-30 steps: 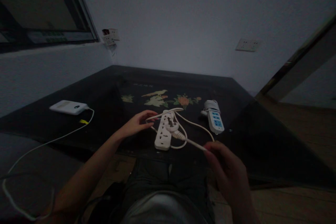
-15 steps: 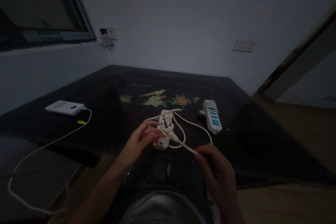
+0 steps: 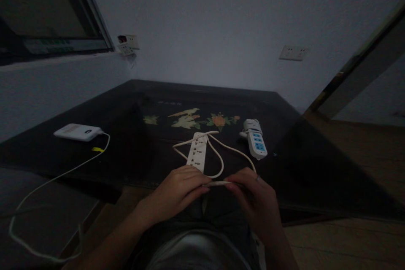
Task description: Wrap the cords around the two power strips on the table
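A white power strip [image 3: 196, 155] lies on the dark table [image 3: 133, 135] just beyond my hands, its cord [image 3: 228, 150] looping over and around it. My left hand [image 3: 181, 189] is closed over the plug end of that cord near the table's front edge; the plug itself is hidden under the fingers. My right hand [image 3: 253, 196] pinches the same cord a short way to the right. A straight piece of cord runs between the two hands.
A second white strip with blue sockets [image 3: 255, 140] and a bundled cord lies to the right. A white power bank [image 3: 77, 132] with a trailing cable [image 3: 47, 181] sits at the table's left. Wall sockets [image 3: 292, 52] are on the back wall. Wooden floor lies to the right.
The plug has been lifted off the power strip and drawn toward me. My left hand came back from the strip and closed over the plug end; my right hand shifted left along the cord.
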A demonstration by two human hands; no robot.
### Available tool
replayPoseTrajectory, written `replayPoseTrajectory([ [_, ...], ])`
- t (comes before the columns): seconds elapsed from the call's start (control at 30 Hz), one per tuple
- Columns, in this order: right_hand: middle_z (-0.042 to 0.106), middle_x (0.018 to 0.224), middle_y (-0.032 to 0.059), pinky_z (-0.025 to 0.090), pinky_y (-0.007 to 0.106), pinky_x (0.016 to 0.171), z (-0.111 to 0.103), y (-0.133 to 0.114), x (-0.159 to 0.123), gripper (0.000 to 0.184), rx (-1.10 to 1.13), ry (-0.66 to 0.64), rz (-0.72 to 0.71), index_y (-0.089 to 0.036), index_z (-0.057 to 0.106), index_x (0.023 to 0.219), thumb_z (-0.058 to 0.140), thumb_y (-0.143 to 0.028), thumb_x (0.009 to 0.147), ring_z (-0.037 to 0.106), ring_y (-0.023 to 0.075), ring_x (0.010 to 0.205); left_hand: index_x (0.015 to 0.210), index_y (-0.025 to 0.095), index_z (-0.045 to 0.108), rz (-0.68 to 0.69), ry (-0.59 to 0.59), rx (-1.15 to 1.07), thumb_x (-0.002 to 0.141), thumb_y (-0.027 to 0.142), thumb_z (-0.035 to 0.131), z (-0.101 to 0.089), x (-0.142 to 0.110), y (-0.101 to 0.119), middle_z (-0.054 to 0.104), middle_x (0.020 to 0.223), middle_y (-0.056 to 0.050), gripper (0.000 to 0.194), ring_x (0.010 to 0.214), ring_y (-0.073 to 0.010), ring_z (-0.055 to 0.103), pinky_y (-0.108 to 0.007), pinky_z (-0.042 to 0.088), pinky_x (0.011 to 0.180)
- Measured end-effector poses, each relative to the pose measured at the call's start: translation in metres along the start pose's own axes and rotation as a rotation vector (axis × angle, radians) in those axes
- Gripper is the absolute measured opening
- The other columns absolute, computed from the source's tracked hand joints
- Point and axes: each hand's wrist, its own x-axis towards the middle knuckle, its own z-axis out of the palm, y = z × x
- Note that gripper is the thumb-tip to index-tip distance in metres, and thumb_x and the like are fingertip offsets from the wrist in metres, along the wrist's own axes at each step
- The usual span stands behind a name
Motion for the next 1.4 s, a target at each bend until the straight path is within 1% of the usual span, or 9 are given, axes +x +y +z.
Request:
replayPoseTrajectory([
  [0.2,0.067,0.079,0.0037,0.049,0.029,0.066,-0.011,0.019,-0.002,0.010,-0.038,0.114,0.091,-0.022,0.066,0.082,0.057,-0.024,0.086,0.063,0.0169,0.076,0.093,0.023,0.071,-0.127,0.117,-0.142,0.091,0.030,0.052,0.010,0.001,-0.009,0.073,0.089,-0.004,0.021,0.085,-0.0187,0.065,-0.029,0.047,0.077],
  [0.33,0.068,0.096,0.0067,0.049,0.036,0.080,-0.023,0.046,-0.012,0.017,-0.099,0.240,0.193,-0.023,0.067,0.094,0.053,-0.031,0.088,0.062,0.0209,0.093,0.085,0.019,0.071,-0.261,0.153,-0.396,0.089,0.035,0.055,-0.008,-0.003,-0.009,0.071,0.072,-0.003,0.023,0.068,-0.0156,0.064,-0.025,0.046,0.063],
  [0.57,0.068,0.106,0.0100,0.049,0.037,0.086,-0.016,0.079,-0.028,0.028,-0.034,0.143,0.337,-0.020,0.066,0.102,0.049,-0.037,0.089,0.063,0.0219,0.099,0.098,0.016,0.062,-0.273,0.202,-1.046,0.075,0.042,0.070,-0.039,0.026,0.001,0.065,0.058,-0.001,0.036,0.043,-0.0111,0.056,-0.021,0.042,0.044],
  [0.67,0.070,0.099,0.0095,0.050,0.034,0.082,-0.008,0.082,-0.030,0.028,0.003,0.143,0.390,-0.018,0.068,0.096,0.049,-0.038,0.088,0.065,0.0213,0.092,0.114,0.021,0.058,-0.225,0.014,-1.124,0.078,0.035,0.069,-0.045,0.041,0.011,0.069,0.068,-0.002,0.040,0.051,-0.0133,0.062,-0.021,0.045,0.047],
  [0.83,0.070,0.091,0.0094,0.050,0.031,0.076,-0.005,0.084,-0.031,0.032,0.057,0.214,0.435,-0.017,0.069,0.089,0.050,-0.042,0.088,0.065,0.0216,0.086,0.090,0.019,0.073,-0.140,-0.425,-1.076,0.085,0.033,0.060,-0.056,0.055,0.032,0.071,0.089,-0.008,0.020,0.072,-0.0186,0.068,-0.029,0.053,0.069],
  [0.93,0.070,0.087,0.0093,0.049,0.031,0.073,-0.007,0.089,-0.037,0.036,0.075,0.265,0.489,-0.016,0.069,0.087,0.049,-0.046,0.087,0.064,0.0224,0.082,0.105,0.020,0.072,-0.094,-0.553,-1.045,0.088,0.035,0.055,-0.065,0.064,0.041,0.070,0.105,-0.010,0.028,0.084,-0.0228,0.069,-0.033,0.053,0.080],
  [1.17,0.071,0.089,0.0098,0.050,0.032,0.074,-0.010,0.102,-0.050,0.040,0.136,0.279,0.512,-0.017,0.070,0.088,0.051,-0.051,0.083,0.065,0.0254,0.085,0.134,0.005,0.050,0.103,-1.061,-0.871,0.089,0.013,0.039,-0.071,0.094,0.058,0.057,0.130,-0.014,0.047,0.119,-0.0265,0.056,-0.033,0.045,0.098],
  [1.3,0.072,0.083,0.0093,0.051,0.033,0.067,-0.010,0.100,-0.051,0.043,0.177,0.330,0.521,-0.018,0.071,0.082,0.050,-0.055,0.082,0.065,0.0260,0.079,0.126,0.009,0.057,0.231,-0.977,-0.770,0.084,0.008,0.045,-0.069,0.115,0.073,0.061,0.126,-0.011,0.044,0.124,-0.0232,0.051,-0.029,0.045,0.097],
  [1.4,0.072,0.086,0.0088,0.051,0.033,0.073,-0.014,0.097,-0.050,0.049,0.190,0.338,0.542,-0.018,0.071,0.084,0.040,-0.055,0.087,0.066,0.0252,0.084,0.118,0.013,0.061,0.339,-0.629,-0.611,0.083,0.007,0.050,-0.073,0.136,0.084,0.064,0.121,-0.009,0.037,0.115,-0.0188,0.058,-0.027,0.046,0.094],
])
